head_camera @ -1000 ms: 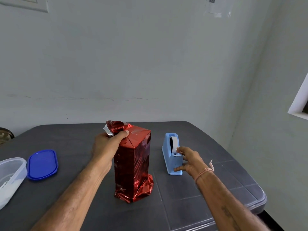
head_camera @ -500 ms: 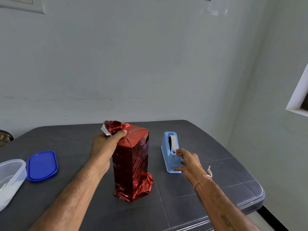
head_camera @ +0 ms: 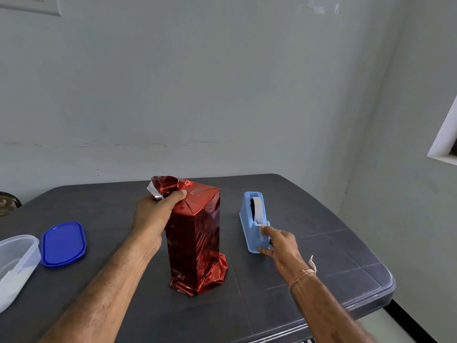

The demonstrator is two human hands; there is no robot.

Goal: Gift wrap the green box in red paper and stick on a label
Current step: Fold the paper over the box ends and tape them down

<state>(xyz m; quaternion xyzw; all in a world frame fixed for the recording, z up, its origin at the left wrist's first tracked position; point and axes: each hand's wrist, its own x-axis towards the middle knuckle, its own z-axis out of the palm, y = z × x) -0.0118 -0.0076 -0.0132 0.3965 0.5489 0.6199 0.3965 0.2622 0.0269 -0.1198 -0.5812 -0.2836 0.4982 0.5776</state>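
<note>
The box wrapped in shiny red paper (head_camera: 195,238) stands upright in the middle of the dark table (head_camera: 333,280). The paper is crumpled at its base, and none of the green box shows. My left hand (head_camera: 153,214) grips the gathered paper flap at the box's top left corner, thumb across the folded top. To the right stands a light blue tape dispenser (head_camera: 252,216) with a white roll. My right hand (head_camera: 282,251) holds its near end, index fingertip on the tape end at the cutter and thumb against the lower front edge. No label is in view.
A blue oval lid (head_camera: 63,243) lies flat at the left, next to a clear plastic container (head_camera: 17,258) at the frame's left edge. The table's rounded right corner and near edge lie close to my right forearm. A pale wall stands behind the table.
My right hand slid closer along the dispenser to its cutter end and its index finger came down on the tape end. My left hand kept its grip on the box top.
</note>
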